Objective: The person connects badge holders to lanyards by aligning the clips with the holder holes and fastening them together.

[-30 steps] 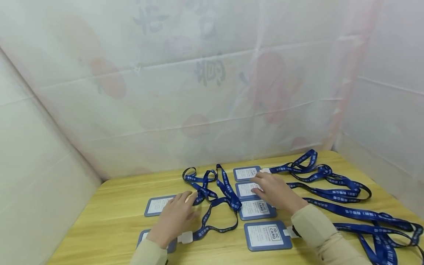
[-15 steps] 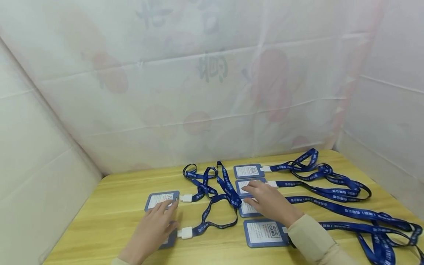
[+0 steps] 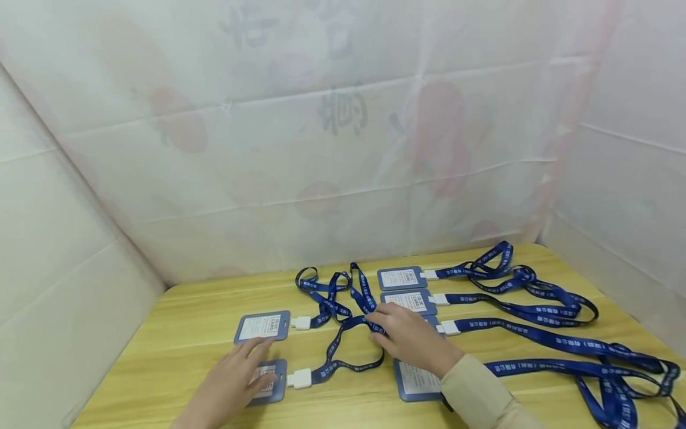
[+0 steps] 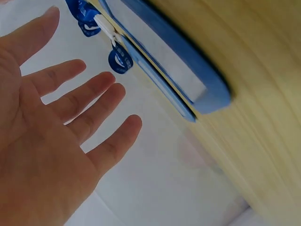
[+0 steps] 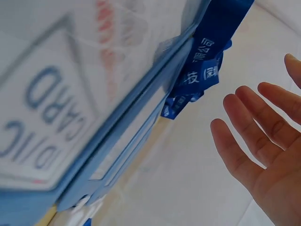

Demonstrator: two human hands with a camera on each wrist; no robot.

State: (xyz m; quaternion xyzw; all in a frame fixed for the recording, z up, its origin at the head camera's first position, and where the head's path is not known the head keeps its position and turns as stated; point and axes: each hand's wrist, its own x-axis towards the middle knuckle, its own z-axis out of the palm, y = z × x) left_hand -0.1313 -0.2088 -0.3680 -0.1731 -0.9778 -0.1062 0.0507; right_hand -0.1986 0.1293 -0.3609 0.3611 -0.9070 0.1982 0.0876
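Observation:
My left hand [image 3: 230, 378] hovers over the lower left badge holder [image 3: 276, 381], partly covering it. Its fingers [image 4: 96, 99] are spread and hold nothing. Just beyond lies the upper left badge holder [image 3: 262, 326]. Both have white clips and blue lanyards [image 3: 348, 325] tangled in the middle. My right hand [image 3: 412, 336] is above the right column, fingertips near those lanyards. In the right wrist view its fingers [image 5: 254, 127] are extended, with nothing between them. Beneath it, the third badge holder [image 3: 432, 320] is mostly hidden and the front badge holder [image 3: 415, 381] partly so.
Two more badge holders, the farthest one [image 3: 402, 278] and the second one [image 3: 411, 301], complete the right column. Blue straps [image 3: 568, 342] run from this column across the right side of the yellow wooden table [image 3: 177, 333]. White sheeting [image 3: 257, 232] walls in the back and sides.
My left hand has drawn back left and toward me, uncovering the upper left badge holder and its clip. The right hand has moved left and nearer, from the far badges toward the middle lanyards.

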